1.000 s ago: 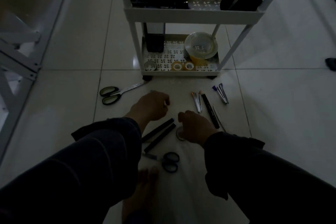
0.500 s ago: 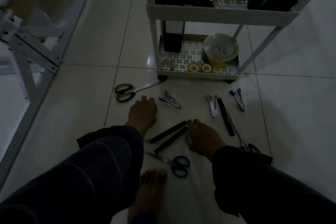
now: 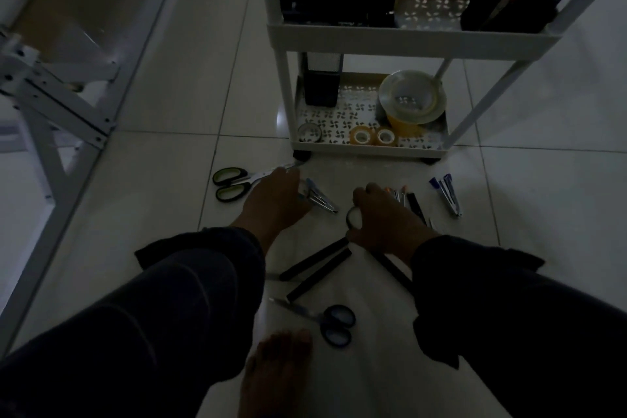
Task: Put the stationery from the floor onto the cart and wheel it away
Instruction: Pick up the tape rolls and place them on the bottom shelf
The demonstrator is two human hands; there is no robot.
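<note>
On the floor tiles before the white cart [image 3: 412,40] lies the stationery. My left hand [image 3: 274,202] grips the near end of a pen bundle [image 3: 322,202], beside the green-handled scissors [image 3: 230,182]. My right hand [image 3: 385,219] pinches a small tape roll [image 3: 353,218]. Orange-capped pens [image 3: 399,195] and a black marker [image 3: 416,209] show just past its knuckles. Blue-capped pens [image 3: 448,195] lie further right. Two black bars [image 3: 317,265] and blue-handled scissors [image 3: 335,325] lie nearer me.
The cart's lower tray [image 3: 369,148] carries small tape rolls [image 3: 361,137], a wide tape roll [image 3: 411,99] and a black box [image 3: 321,86]. Its upper shelf has black containers. A white metal frame [image 3: 57,105] stands at the left. My bare foot [image 3: 278,373] is below.
My left hand has moved forward onto the pen bundle and tilted its near end. My right hand has lifted the small tape roll away from the black bars, toward the cart.
</note>
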